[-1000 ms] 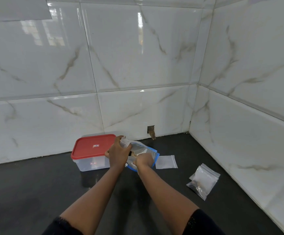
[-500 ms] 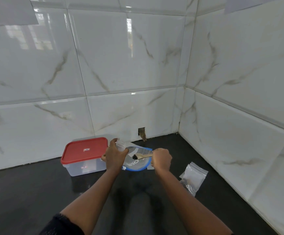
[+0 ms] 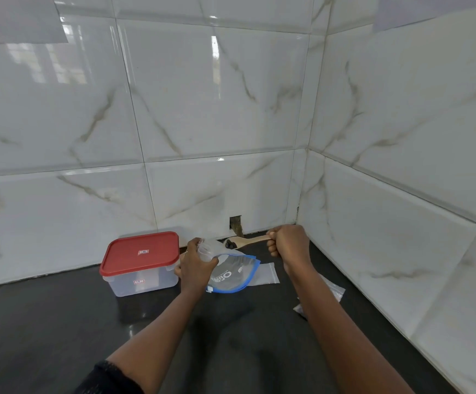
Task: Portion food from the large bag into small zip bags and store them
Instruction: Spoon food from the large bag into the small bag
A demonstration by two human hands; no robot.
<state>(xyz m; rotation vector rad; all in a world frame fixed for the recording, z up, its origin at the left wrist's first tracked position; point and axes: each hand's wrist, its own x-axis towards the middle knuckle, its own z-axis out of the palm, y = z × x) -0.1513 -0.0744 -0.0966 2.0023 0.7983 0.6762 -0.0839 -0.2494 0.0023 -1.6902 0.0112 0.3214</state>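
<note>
Head view, looking down into a tiled corner. A dark bench [image 3: 46, 322] meets white marble-look walls. A clear container [image 3: 141, 255] with a red lid stands shut against the back wall, and everything else is placed from it.

Just right of the container, the left hand [image 3: 195, 265] grips the crumpled neck of a small zip bag [image 3: 207, 248] and holds it up off the bench. Further right, the right hand [image 3: 288, 244] is clenched round the handle of a wooden spoon [image 3: 245, 241]. The spoon's bowl points back toward the container and carries a dark scoop of food.

The large bag [image 3: 235, 275], grey with a blue edge, lies on the bench right of the container, under the raised small bag.

A second ago both hands were down at the large bag, the right one digging inside. Half a second ago the loaded spoon hung just above it. Now the spoon is higher, its bowl at the small bag's mouth; whether it is inside cannot be told. The scoop looks ready to be tipped in, and sealing and storing are yet to come.

Far right of the container, the side wall [image 3: 401, 251] closes the corner just beyond the right hand, so there is little swing room there. An empty zip bag [image 3: 268, 275] lies flat beside the large bag. Another clear bag [image 3: 335, 291] shows partly behind the right forearm. The most room for moving is in front of the container, toward the person; the bench's front edge is out of view.
</note>
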